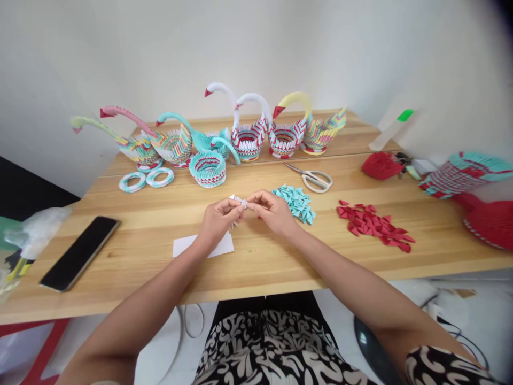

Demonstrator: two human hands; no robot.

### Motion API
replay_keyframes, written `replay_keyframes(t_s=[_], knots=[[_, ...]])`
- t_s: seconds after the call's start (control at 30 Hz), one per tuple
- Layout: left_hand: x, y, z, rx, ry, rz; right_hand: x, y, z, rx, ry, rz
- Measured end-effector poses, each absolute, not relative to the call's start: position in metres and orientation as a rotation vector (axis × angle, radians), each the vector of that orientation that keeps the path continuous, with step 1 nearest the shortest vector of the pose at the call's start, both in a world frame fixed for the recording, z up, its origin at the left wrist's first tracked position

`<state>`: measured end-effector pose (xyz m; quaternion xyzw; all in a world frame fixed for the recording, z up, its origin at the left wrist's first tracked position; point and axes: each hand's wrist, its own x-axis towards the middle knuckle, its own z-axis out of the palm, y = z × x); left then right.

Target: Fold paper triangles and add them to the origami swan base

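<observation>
Between my two hands, over the middle of the table, is a small folded piece of white paper [244, 203]. My left hand [219, 218] pinches it from the left, and my right hand [272, 212] pinches it from the right with thumb and fingers. More white folded bits [235, 224] lie partly hidden behind my left fingers. Under my left forearm rests a flat white sheet of paper [222, 246]. A pile of turquoise folded paper triangles [298, 203] sits just beyond my right hand, and a pile of red ones [374, 225] lies farther right.
Several paper swans, such as a yellow-necked one [315, 140], stand along the back. Scissors [315, 179], a turquoise basket [208, 169] and two rings [160, 177] lie before them. A phone [80, 254] lies left; a red paper piece [382, 165] and a glue bottle [390, 131] are right.
</observation>
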<state>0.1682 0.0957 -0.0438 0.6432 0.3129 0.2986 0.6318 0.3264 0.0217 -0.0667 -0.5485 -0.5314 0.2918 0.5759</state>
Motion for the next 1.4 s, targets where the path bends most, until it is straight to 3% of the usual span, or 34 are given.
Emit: replay_keyframes(t_s=[0.37,0.47,0.7,1.0,1.17,1.4], knots=[[0.167,0.098,-0.041,1.178,0.574,0.553,0.335,0.016,-0.059,-1.236,-1.678,0.007],[0.168,0.098,-0.041,1.308,0.649,0.631,0.336,0.016,-0.056,-1.252,-1.680,0.072],[0.166,0.091,-0.045,1.688,0.683,0.790,0.337,0.015,-0.051,-1.357,-1.323,0.616],[0.160,0.098,-0.049,2.473,0.371,1.263,0.336,0.015,-0.052,-1.252,-1.287,0.728],[0.159,0.099,-0.045,2.622,0.333,1.351,0.334,0.014,-0.052,-1.272,-1.312,0.675],[0.160,0.101,-0.047,2.554,0.454,1.224,0.334,0.011,-0.049,-1.275,-1.567,0.277]])
